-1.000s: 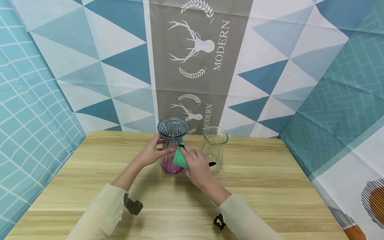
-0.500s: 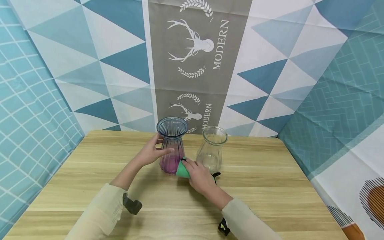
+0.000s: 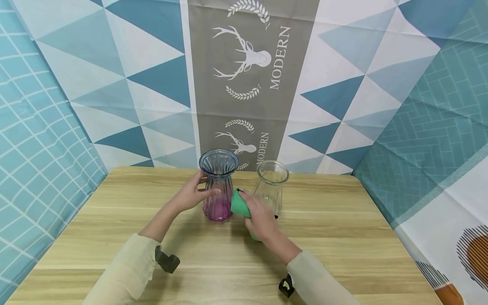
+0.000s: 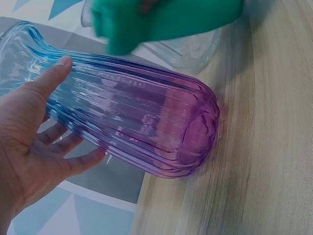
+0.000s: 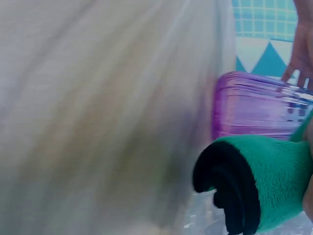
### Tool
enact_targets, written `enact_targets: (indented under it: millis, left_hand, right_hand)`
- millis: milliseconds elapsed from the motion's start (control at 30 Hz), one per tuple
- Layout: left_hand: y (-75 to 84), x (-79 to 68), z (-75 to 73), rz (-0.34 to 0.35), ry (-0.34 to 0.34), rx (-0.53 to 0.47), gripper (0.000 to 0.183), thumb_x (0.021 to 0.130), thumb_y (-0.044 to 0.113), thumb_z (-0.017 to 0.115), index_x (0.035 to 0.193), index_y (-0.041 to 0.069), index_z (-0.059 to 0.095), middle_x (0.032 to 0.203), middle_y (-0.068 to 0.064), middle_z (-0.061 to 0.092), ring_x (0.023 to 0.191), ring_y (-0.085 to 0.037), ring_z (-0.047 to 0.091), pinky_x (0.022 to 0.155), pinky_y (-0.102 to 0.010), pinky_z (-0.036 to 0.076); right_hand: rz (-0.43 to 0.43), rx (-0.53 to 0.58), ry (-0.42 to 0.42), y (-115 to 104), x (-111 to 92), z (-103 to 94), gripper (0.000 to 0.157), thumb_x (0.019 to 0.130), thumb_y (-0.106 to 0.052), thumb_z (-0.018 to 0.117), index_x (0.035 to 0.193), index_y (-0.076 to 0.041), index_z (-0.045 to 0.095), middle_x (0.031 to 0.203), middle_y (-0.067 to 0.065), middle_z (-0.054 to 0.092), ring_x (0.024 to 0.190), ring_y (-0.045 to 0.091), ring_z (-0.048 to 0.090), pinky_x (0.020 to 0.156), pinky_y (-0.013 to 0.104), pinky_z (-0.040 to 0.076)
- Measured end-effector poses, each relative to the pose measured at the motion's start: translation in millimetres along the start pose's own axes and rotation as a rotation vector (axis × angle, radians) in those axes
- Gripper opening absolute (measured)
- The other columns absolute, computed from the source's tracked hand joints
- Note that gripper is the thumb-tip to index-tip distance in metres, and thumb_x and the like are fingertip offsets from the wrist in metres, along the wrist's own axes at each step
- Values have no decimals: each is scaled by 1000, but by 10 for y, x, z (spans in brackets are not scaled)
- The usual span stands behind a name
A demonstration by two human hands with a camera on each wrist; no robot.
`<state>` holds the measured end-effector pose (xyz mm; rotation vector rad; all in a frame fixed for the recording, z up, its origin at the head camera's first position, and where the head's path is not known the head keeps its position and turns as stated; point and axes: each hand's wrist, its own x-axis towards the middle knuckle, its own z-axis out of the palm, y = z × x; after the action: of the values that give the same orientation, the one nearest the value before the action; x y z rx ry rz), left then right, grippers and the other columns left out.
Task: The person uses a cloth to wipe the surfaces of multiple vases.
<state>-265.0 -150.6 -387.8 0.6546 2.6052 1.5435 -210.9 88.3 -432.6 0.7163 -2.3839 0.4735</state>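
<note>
A ribbed glass vase (image 3: 219, 207), blue at its flared mouth and purple at the base, stands upright on the table. My left hand (image 3: 192, 195) holds it around the narrow upper part from the left, thumb on the near side; the left wrist view shows the fingers behind the glass (image 4: 142, 107). Bunched in my right hand (image 3: 263, 218) is a green cloth (image 3: 240, 205) with black edging, close to the vase's lower right side. In the right wrist view the cloth (image 5: 274, 176) hangs folded, its black edge curling outward.
A clear glass vase (image 3: 272, 180) stands just right of the coloured one, partly behind my right hand. The wooden table (image 3: 213, 262) ends at a patterned backdrop (image 3: 244, 97) close behind both vases. Black wrist cameras are strapped at both sleeves.
The cloth first slid down the coloured vase's right side to near its base, then rose and shifted right with my right hand. My left hand and the vase have stayed in place.
</note>
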Motion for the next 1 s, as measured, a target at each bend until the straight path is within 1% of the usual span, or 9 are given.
enact_targets:
  millis: [100,200,300,433,533,633,767,867,1000]
  left_hand:
    - [-9,1,-12,11,-14,2,81,84,37,68,148,22,21,148,-11,36,133,-39,38,101,-52,44]
    - [-17,4,-15,33,-34,2,80,86,36,67,149,20,20,149,-13,34,133,-41,37,101,-51,44]
    - [-21,2,-10,46,-50,10,79,87,34,65,149,19,19,149,-14,33,133,-42,36,102,-52,42]
    - [-25,-2,-9,54,-60,8,78,88,32,64,149,16,19,149,-17,32,133,-43,35,103,-53,40]
    - [-29,1,-12,64,-61,7,79,88,32,64,149,15,18,150,-17,31,133,-44,35,104,-55,39]
    - [-27,4,-10,80,-51,11,78,88,31,64,149,15,19,149,-17,31,132,-45,35,103,-55,40]
    - [-27,3,-18,74,-59,-5,78,88,30,65,149,16,18,150,-16,31,133,-44,34,105,-54,39]
    - [-31,6,-22,49,-81,-36,80,88,29,65,150,17,16,151,-15,28,136,-44,30,105,-52,39]
    - [-25,10,-11,35,-87,-65,81,88,28,65,150,16,16,152,-15,27,137,-43,28,105,-49,40]
  right_hand:
    - [-20,33,134,-19,107,-25,74,61,7,69,130,-10,52,128,8,59,104,26,61,84,39,56]
    - [-31,62,190,-49,198,-38,74,61,10,68,130,-9,52,128,8,59,105,26,61,88,39,55]
    - [-32,66,187,-72,251,-31,73,61,10,69,130,-8,52,128,8,58,107,26,60,92,38,53]
    - [-21,49,137,-79,258,2,73,61,8,73,129,-7,53,128,10,58,109,26,60,94,38,52]
    - [-6,50,85,-77,236,22,72,61,6,74,129,-7,53,129,11,58,110,26,59,95,38,50]
    - [20,30,-3,-75,189,36,71,64,3,74,130,-7,51,130,11,58,108,26,59,95,38,50]
    - [67,-36,-191,-87,84,62,70,69,-2,74,134,-9,48,133,9,55,110,26,58,88,37,54]
    - [96,-89,-327,-93,11,91,64,75,-4,71,135,-11,48,134,7,54,115,28,56,81,37,57]
    - [109,-137,-448,-81,-46,132,57,80,-6,66,134,-13,50,132,4,56,118,29,54,78,37,58]
